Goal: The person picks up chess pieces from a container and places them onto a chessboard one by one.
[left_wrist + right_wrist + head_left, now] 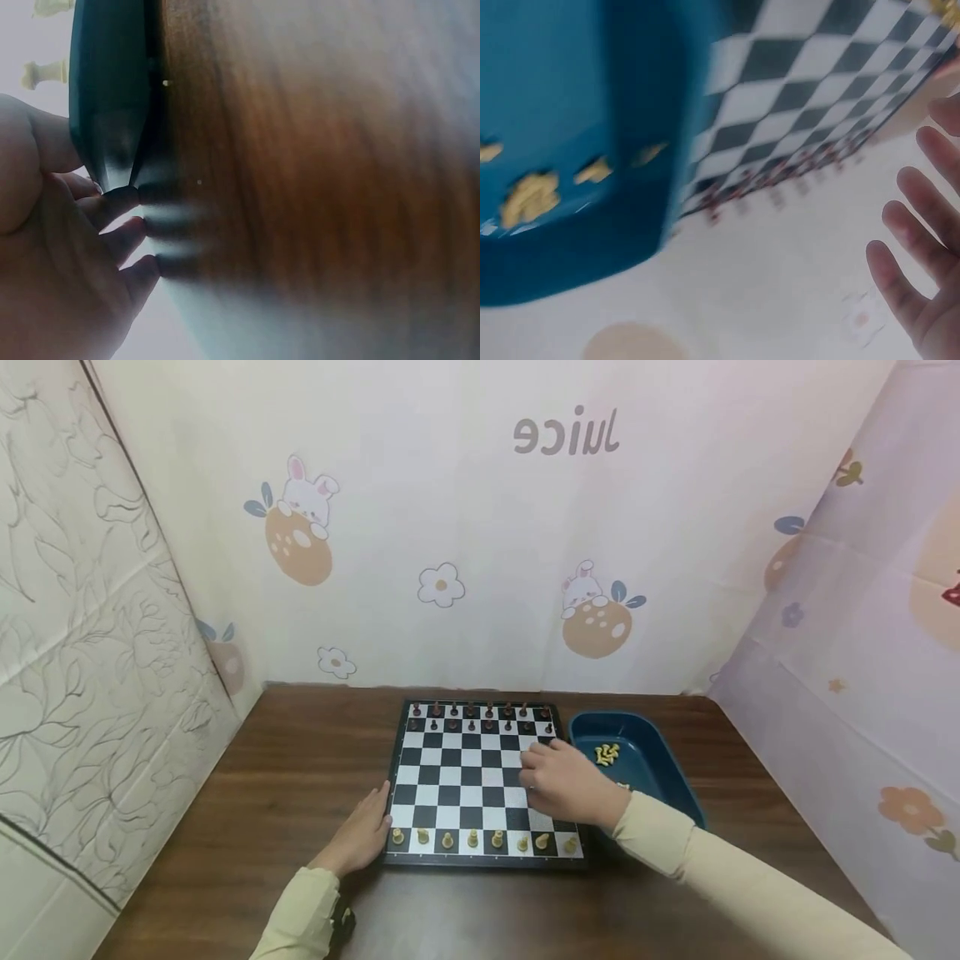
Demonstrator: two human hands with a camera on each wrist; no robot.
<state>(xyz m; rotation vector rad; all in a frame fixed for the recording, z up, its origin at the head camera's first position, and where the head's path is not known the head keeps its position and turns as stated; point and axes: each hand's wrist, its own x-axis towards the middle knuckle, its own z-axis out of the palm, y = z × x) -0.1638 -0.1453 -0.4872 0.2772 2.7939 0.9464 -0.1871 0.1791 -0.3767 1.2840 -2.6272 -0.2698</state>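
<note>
"As the right hand [562, 781] hangs over the right edge of the chessboard [450, 774], all eyes go to the tray [652, 764] just beside it! Where's the pile?"

"Straight off to the right of those fingers, roughly level with them: a heap of light pieces [606, 754], inside the tray, closest to its far left corner."

"And which way do they point?"

"Every which way, no shared axis that I can read! The tray has a clear one, running from far edge to near alongside the board."

"Fingers, quickly!"

"From the right wrist, loose and a little apart, no piece showing between them. From the head, the tips bend down out of sight, so whether they touch the board I can't tell."

"And the left hand [358, 835]?"

"Relaxed, fingers extended, against the board's left edge toward its near left corner, fingertips down at the desk [300, 752]. The board's whole width lies between it and that heap, so the right is far nearer. I'd judge the tray's left wall is what it has to clear!"

"On the board?"

"Eight pale pieces [472, 838] along the near edge, two rows of dark pieces [489, 710] along the far one!"
</note>
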